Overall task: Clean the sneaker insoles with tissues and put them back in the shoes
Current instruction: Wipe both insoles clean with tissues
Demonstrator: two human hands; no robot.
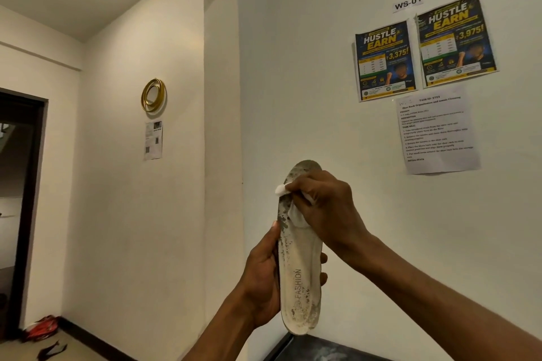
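Observation:
A white sneaker insole [300,275], smudged with grey dirt and printed "FASHION", stands upright in front of the wall. My left hand [261,278] grips its lower half, thumb on the left edge and fingertips showing past the right edge. My right hand [322,208] holds a crumpled white tissue [297,218] and presses it against the insole's upper part. A bit of the tissue pokes out past the insole's left edge. No shoes are in view.
A white wall is close ahead with two posters [425,47] and a task sheet [438,132]. A dark surface [322,350] shows at the bottom edge. A doorway [20,208] opens at the left, with red and dark items [42,328] on the floor.

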